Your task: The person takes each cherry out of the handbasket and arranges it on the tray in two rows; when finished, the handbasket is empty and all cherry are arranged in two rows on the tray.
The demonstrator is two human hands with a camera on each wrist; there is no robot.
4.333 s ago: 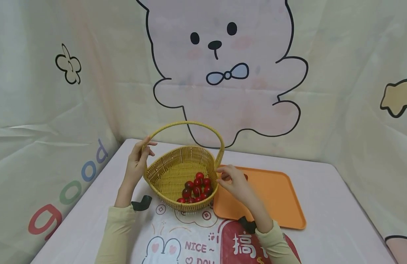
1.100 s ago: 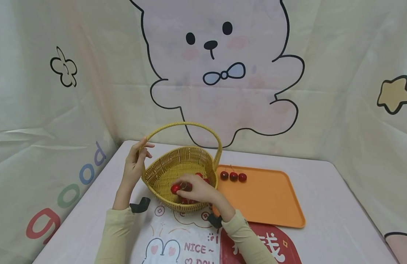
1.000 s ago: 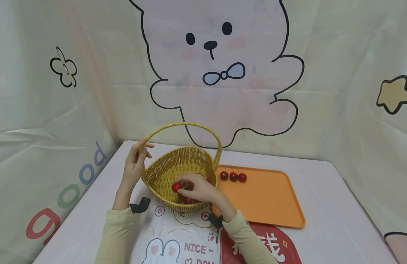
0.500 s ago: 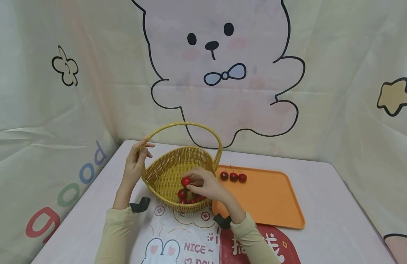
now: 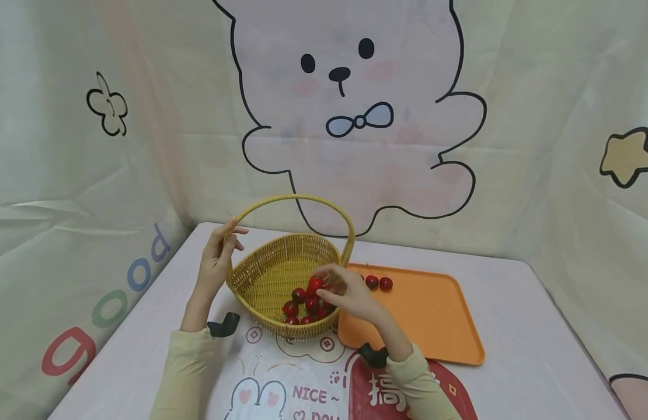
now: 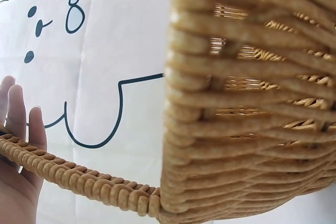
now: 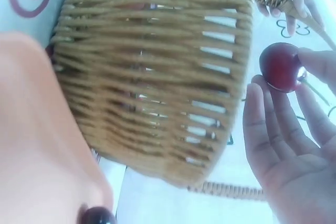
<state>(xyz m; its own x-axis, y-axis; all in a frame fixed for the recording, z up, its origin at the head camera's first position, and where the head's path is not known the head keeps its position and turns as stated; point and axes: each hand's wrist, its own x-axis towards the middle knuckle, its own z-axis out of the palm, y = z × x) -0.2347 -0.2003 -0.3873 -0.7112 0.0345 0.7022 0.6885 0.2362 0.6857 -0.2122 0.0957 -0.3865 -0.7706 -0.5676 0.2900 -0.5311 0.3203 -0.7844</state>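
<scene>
A yellow woven basket (image 5: 266, 277) stands slightly tilted on the table with several red cherries (image 5: 299, 295) in its right half. My left hand (image 5: 215, 256) holds the left side of its arched handle (image 6: 79, 178). Over the basket's right rim, my right hand (image 5: 355, 294) pinches a dark red cherry (image 7: 282, 67) between thumb and fingertips; a green stem shows in the right wrist view. Right of the basket lies an orange tray (image 5: 418, 321). Cherries (image 5: 386, 284) sit in a row near its far left corner, the leftmost mostly hidden behind my right hand.
The white table (image 5: 508, 326) has a printed cloth with a rabbit and red patch at the front. Patterned curtains (image 5: 513, 175) enclose the back and sides. Dark bands (image 5: 224, 325) sit at both wrists.
My right hand went from the tray's edge into the basket, took a cherry, and now moves right and slightly up with it. The left hand keeps its hold on the handle.
</scene>
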